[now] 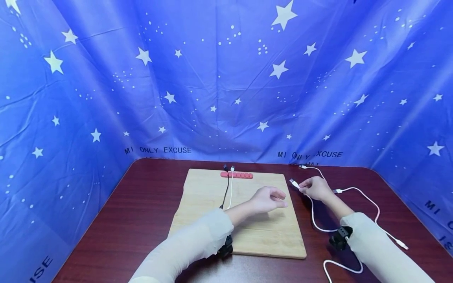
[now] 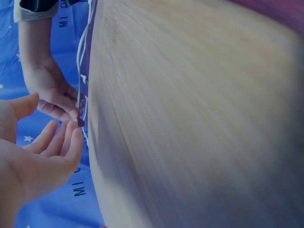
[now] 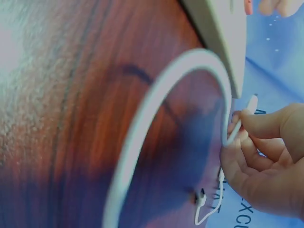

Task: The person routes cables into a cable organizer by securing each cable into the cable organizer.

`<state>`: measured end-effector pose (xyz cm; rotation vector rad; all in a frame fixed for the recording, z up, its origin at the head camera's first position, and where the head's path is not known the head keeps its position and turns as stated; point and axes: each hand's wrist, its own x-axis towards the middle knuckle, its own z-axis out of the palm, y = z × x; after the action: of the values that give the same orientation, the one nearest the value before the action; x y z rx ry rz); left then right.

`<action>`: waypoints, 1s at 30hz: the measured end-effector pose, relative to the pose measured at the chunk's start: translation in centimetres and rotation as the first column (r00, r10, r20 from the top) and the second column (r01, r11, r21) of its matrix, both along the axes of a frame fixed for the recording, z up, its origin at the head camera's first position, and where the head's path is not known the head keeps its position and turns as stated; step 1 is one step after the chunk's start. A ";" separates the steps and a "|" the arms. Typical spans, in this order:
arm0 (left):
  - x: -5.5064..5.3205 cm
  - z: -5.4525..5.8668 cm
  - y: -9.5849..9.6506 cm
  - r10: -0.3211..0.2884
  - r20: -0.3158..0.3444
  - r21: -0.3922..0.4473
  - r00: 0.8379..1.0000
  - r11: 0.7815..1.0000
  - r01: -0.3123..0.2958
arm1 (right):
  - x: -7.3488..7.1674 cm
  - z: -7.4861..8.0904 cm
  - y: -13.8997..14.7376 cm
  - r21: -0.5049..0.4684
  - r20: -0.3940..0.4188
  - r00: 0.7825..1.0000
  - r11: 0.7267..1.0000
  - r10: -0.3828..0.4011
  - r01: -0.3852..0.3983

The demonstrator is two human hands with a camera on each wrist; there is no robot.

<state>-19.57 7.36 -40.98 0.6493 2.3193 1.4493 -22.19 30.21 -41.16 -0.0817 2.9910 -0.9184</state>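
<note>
My right hand (image 1: 316,188) pinches a white USB cable (image 1: 294,183) just behind its plug, past the right edge of a wooden board (image 1: 265,239). In the right wrist view the cable (image 3: 140,128) loops down from the thumb and fingertips. Above the board's right part is my left hand (image 1: 268,199), its fingers loosely bent and nothing between them. A red cable holder (image 1: 244,175) lies along the board's far edge. At its left part sit a black cable (image 1: 225,190) and another white cable (image 1: 231,188), their plugs pointing away; the left forearm hides their near ends.
More white cable lies on the dark red table (image 1: 141,208) to the right, with one plug (image 1: 302,167) at the back, another (image 1: 337,191) beside my right wrist and a connector (image 1: 401,244) near the right. A blue star-patterned curtain (image 1: 219,78) surrounds the table's back and sides.
</note>
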 end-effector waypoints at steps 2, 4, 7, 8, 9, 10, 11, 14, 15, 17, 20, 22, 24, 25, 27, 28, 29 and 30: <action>0.1 -0.1 0.3 0.007 0.008 0.008 1.000 1.000 -0.007 | 0.1 0.2 -0.1 -0.054 0.048 0.999 0.999 0.003 0.000; 0.2 -0.2 0.6 0.015 0.021 0.016 1.000 1.000 -0.015 | 0.1 0.4 -0.2 -0.118 0.096 0.995 0.993 0.009 0.002; 0.4 -0.3 1.0 0.031 0.047 0.022 0.998 0.999 -0.032 | 0.2 0.8 -0.4 -0.238 0.153 0.987 0.971 0.049 -0.011; 0.5 -0.4 1.2 0.037 0.055 0.023 0.998 0.999 -0.038 | 0.2 0.9 -0.5 -0.278 0.168 0.984 0.960 0.063 -0.014; 0.5 -0.4 1.3 0.039 0.063 0.025 0.997 0.999 -0.041 | 0.2 1.1 -0.6 -0.315 0.182 0.980 0.949 0.079 -0.018; 0.6 -0.5 1.4 0.040 0.070 0.028 0.997 0.999 -0.042 | 0.2 1.3 -0.7 -0.347 0.191 0.977 0.937 0.095 -0.024; 0.7 -0.5 1.5 0.039 0.084 0.038 0.996 0.998 -0.043 | 0.2 1.5 -0.9 -0.383 0.201 0.973 0.924 0.109 -0.024; 1.0 -0.8 1.8 0.024 0.163 0.108 0.986 0.993 -0.042 | 0.1 2.0 -1.3 -0.468 0.230 0.965 0.884 0.125 -0.003; 1.1 -1.0 1.9 0.015 0.202 0.139 0.979 0.989 -0.044 | 0.2 2.2 -1.5 -0.489 0.236 0.963 0.873 0.133 -0.001; 1.3 -1.3 2.1 -0.007 0.288 0.209 0.957 0.976 -0.056 | 0.1 2.5 -1.8 -0.530 0.249 0.959 0.848 0.136 0.017; 1.6 -1.7 2.3 -0.036 0.382 0.270 0.923 0.960 -0.074 | 0.1 2.9 -2.1 -0.561 0.257 0.957 0.827 0.134 0.035; 1.8 -1.8 2.3 -0.037 0.425 0.285 0.904 0.954 -0.095 | 0.0 3.1 -2.2 -0.573 0.258 0.957 0.818 0.130 0.044; 2.0 -2.0 2.3 -0.027 0.451 0.290 0.892 0.950 -0.118 | 0.0 3.3 -2.3 -0.589 0.260 0.957 0.806 0.125 0.054; 2.2 -2.0 2.2 -0.021 0.463 0.295 0.886 0.946 -0.132 | 0.0 3.4 -2.3 -0.599 0.263 0.957 0.798 0.125 0.060; 2.4 -2.0 2.0 -0.006 0.491 0.311 0.871 0.935 -0.168 | 0.0 3.6 -2.4 -0.618 0.268 0.955 0.783 0.123 0.073; 2.5 -2.0 1.8 -0.001 0.502 0.319 0.865 0.930 -0.184 | 0.0 3.6 -2.5 -0.623 0.270 0.955 0.778 0.122 0.077; 2.6 -2.1 1.7 0.003 0.513 0.326 0.858 0.924 -0.198 | 0.0 3.7 -2.6 -0.629 0.271 0.955 0.773 0.120 0.082; 2.7 -2.1 1.5 0.007 0.521 0.332 0.853 0.919 -0.210 | 0.0 3.7 -2.7 -0.632 0.271 0.955 0.771 0.120 0.082</action>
<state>-16.86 8.87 -43.03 0.1731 1.6993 1.8761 -22.24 27.55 -37.47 0.0230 2.2708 -1.7308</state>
